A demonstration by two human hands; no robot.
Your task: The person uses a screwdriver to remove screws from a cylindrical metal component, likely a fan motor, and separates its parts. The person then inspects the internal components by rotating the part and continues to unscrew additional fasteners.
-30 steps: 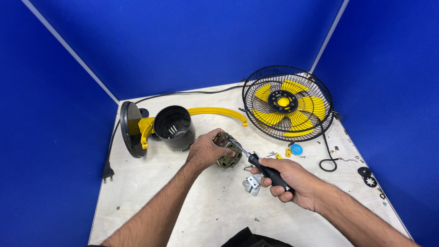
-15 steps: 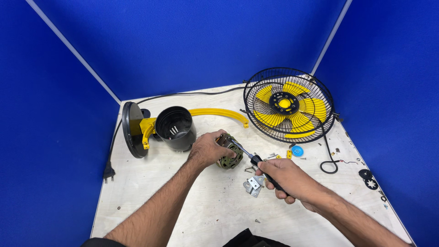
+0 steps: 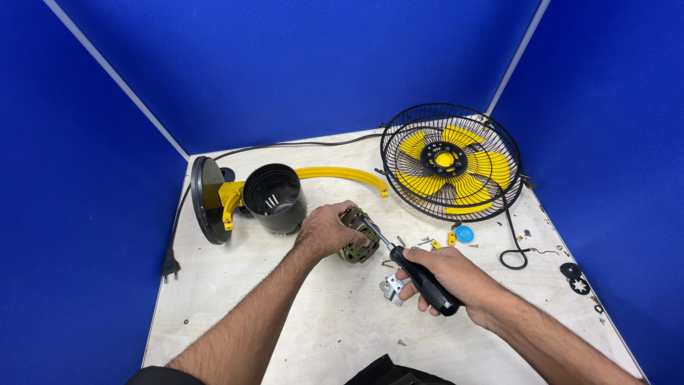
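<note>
Left hand [image 3: 326, 229] clamped over the motor [image 3: 358, 237], fingers curled across its top, thumb side toward the black housing [image 3: 274, 197]. Right hand [image 3: 445, 274] wrapped tight around the black handle of the screwdriver [image 3: 415, 269], metal shaft angled up-left, tip meeting the motor's top edge just beside the left fingertips. Motor itself resting on the white board [image 3: 285, 321], near its middle. Just below-right of the motor, under the screwdriver handle, a small metal bracket [image 3: 390, 289]. Right of the motor, loose screws [image 3: 422, 242], yellow clips [image 3: 451, 238] and a blue cap [image 3: 464, 233]. Farther up-right, the caged fan head [image 3: 449, 162] with yellow blades, leaning upright. Left of the motor, the housing lying on its side, joined to a yellow bracket and round black base [image 3: 203, 199]. Behind the motor, a curved yellow arm [image 3: 342, 173]. Far left of it, a plug [image 3: 169, 265].
</note>
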